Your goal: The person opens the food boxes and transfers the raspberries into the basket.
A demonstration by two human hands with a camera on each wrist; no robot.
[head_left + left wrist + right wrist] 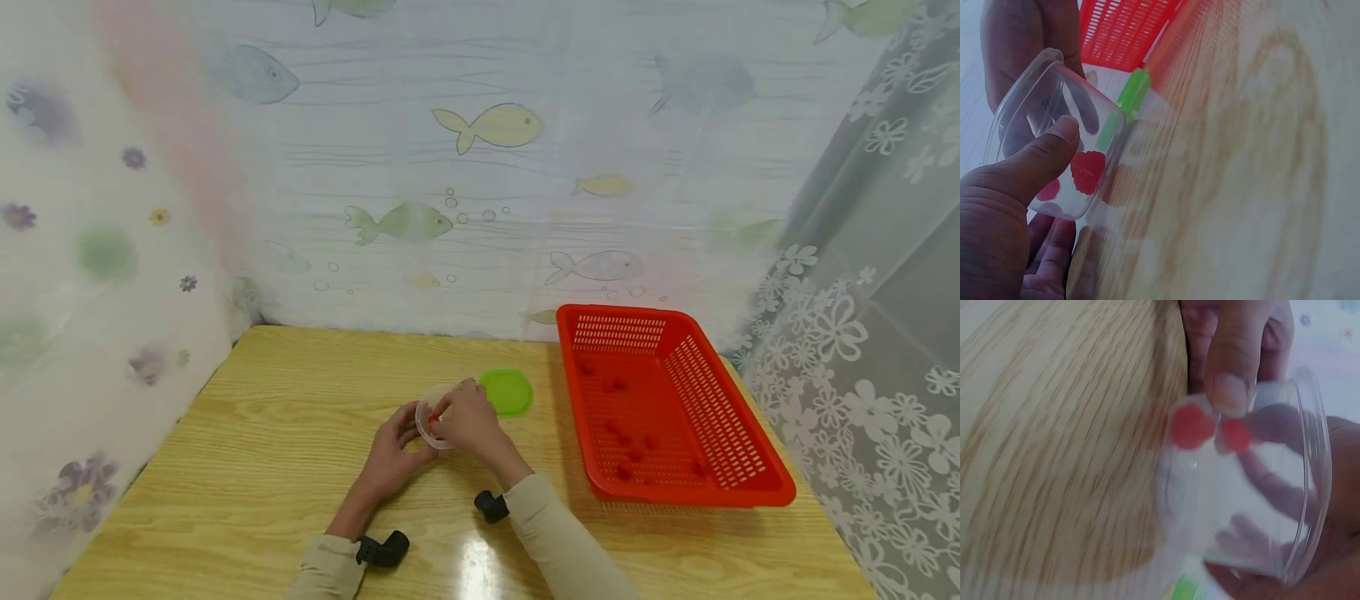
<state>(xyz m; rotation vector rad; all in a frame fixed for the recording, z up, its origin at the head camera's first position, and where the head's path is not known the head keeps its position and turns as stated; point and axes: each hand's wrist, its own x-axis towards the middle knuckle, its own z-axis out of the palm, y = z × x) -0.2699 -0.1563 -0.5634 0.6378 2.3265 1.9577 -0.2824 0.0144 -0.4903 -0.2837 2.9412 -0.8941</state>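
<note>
My left hand (pixel 392 457) grips a clear plastic tub (pixel 422 432) from the side, its thumb pressed along the wall in the left wrist view. My right hand (pixel 472 421) reaches in through the tub's mouth. Inside, its fingers pinch a small red raspberry (pixel 1236 435), seen blurred through the plastic. Another raspberry (pixel 1088 172), with a bumpy outline, lies near the tub's bottom. The tub is tipped, its mouth towards the right hand. Just behind the right hand, a green lid (pixel 508 393) lies flat on the table.
A large red plastic basket (pixel 579 417) with slotted walls stands at the right of the wooden table (pixel 247 467). Several red berries (pixel 636 454) are scattered on its floor. Curtains with fish and flower prints hang behind and at both sides.
</note>
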